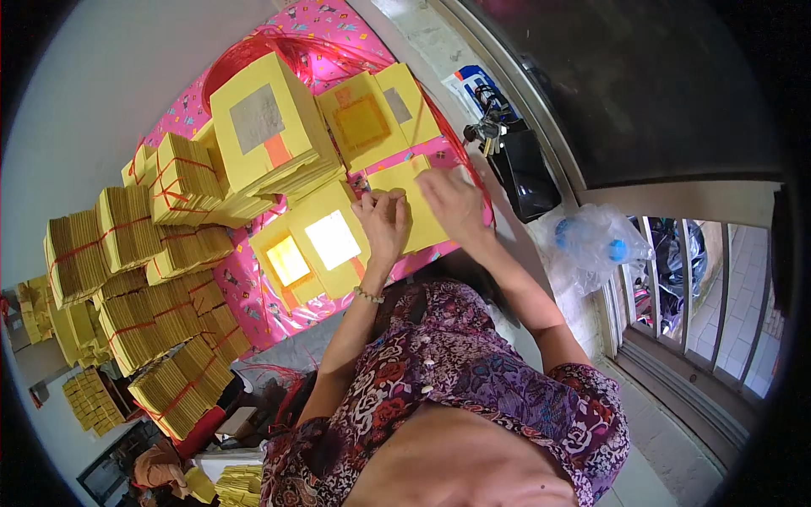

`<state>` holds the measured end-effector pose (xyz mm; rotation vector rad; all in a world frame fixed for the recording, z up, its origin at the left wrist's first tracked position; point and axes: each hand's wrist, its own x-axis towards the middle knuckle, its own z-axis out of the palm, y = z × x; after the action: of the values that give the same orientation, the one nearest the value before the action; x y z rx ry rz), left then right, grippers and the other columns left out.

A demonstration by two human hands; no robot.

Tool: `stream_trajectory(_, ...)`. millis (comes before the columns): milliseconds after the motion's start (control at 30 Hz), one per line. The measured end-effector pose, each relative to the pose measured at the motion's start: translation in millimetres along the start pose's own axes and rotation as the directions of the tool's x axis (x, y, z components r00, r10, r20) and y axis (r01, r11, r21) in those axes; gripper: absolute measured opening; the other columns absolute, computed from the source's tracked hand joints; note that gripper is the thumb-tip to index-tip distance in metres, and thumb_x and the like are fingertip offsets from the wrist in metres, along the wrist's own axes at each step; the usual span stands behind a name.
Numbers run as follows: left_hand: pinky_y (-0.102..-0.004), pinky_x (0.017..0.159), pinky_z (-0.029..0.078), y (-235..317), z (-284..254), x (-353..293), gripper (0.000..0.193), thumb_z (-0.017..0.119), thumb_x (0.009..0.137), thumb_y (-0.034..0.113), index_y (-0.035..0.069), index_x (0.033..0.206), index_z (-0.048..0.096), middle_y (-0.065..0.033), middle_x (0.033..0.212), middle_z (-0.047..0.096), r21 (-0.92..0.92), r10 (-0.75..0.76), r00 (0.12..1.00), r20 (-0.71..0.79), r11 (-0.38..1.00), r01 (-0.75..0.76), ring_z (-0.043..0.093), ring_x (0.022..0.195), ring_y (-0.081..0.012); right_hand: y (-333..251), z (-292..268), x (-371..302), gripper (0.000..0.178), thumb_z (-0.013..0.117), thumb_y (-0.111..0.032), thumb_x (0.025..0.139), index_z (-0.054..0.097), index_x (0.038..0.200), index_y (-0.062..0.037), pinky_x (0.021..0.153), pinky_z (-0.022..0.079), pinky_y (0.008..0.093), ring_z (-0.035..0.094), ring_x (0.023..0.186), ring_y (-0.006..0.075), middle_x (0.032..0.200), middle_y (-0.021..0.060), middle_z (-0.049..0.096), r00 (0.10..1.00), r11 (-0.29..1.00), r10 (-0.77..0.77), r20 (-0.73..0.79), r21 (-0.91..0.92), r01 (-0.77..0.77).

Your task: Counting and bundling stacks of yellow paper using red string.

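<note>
"Two hands at one yellow sheet (422, 228). Lying where?"

"Flat on the pink patterned cloth (241, 291), just right of the bright-squared sheets (332, 240). Between the hands — left hand (384, 221) over its left edge, right hand (456, 203) over its right side."

"Long axis?"

"Seemingly running up the view, far end leaning slightly left. Right edge partly covered, so to be read with caution."

"Nearer hand?"

"Neither by a clear margin; contact on the right not readable."

"Fingers?"

"Left: curled inward, tips close to the sheet. Pinching or merely resting — cannot tell. Right: blurred, pointing up and left across the sheet. Spread or pressed together, cannot tell."

"Anything else close by?"

"Tall yellow stack (296, 139), beyond the left hand and off to its left; farther from the right."
</note>
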<state>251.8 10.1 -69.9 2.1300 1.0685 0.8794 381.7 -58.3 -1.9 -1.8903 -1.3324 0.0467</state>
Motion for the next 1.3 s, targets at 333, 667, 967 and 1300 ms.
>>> stream_trajectory(333, -0.0332, 0.081, 0.037, -42.0, -2.7, 6.2, 0.042, 0.046, 0.072, 0.000, 0.008, 0.106, 0.069, -0.0059, 0.091, 0.050, -0.461, -0.122, 0.952, 0.280, 0.853, 0.245, 0.040, 0.087, -0.0203, 20.1, 43.9, -42.9, 0.012, 0.064, -0.017, 0.084, 0.060, 0.089, -0.0068, 0.062, 0.049, 0.0406, 0.059, 0.072, 0.0305, 0.079, 0.0100, 0.056, 0.972, 0.991, -0.118, 0.202, -0.036, 0.128)
stream_trajectory(667, -0.0239, 0.079, 0.042, -48.6, 10.0, 8.3, 0.013, 0.068, 0.088, 0.017, 0.004, 0.089, 0.068, 0.0003, 0.090, 0.058, -0.607, -0.309, 0.901, 0.306, 0.666, 0.434, 0.055, 0.085, -0.0084, 20.2, 46.8, -40.2, 0.014, 0.068, -0.016, 0.083, 0.062, 0.085, -0.0034, 0.063, 0.049, 0.0315, 0.062, 0.071, 0.0202, 0.079, 0.0077, 0.062, 0.976, 0.943, 0.180, 0.126, 0.260, -0.208)
stream_trajectory(967, -0.0220, 0.078, 0.043, -46.0, 9.7, 5.4, 0.006, 0.068, 0.087, 0.012, 0.006, 0.087, 0.068, 0.0024, 0.095, 0.058, -0.629, -0.265, 0.920, 0.288, 0.673, 0.390, 0.054, 0.085, -0.0074, 46.1, 68.8, -34.6, 0.017, 0.071, -0.008, 0.078, 0.060, 0.090, -0.0022, 0.062, 0.049, 0.0253, 0.063, 0.068, 0.0130, 0.076, 0.0061, 0.065, 0.836, 0.628, 0.543, 0.082, 0.622, -0.469)
stream_trajectory(1300, -0.0212, 0.074, 0.040, -43.6, 12.0, -9.9, 0.006, 0.061, 0.092, 0.012, 0.006, 0.093, 0.063, 0.0024, 0.095, 0.061, -0.914, -0.366, 0.863, 0.348, 0.073, 0.399, 0.049, 0.075, -0.0065, 38.9, 59.1, -45.6, 0.013, 0.057, -0.010, 0.088, 0.052, 0.098, -0.0034, 0.059, 0.047, 0.0384, 0.062, 0.067, 0.0248, 0.076, 0.0124, 0.062, 0.866, 0.843, 0.500, -0.020, 0.238, -0.482)
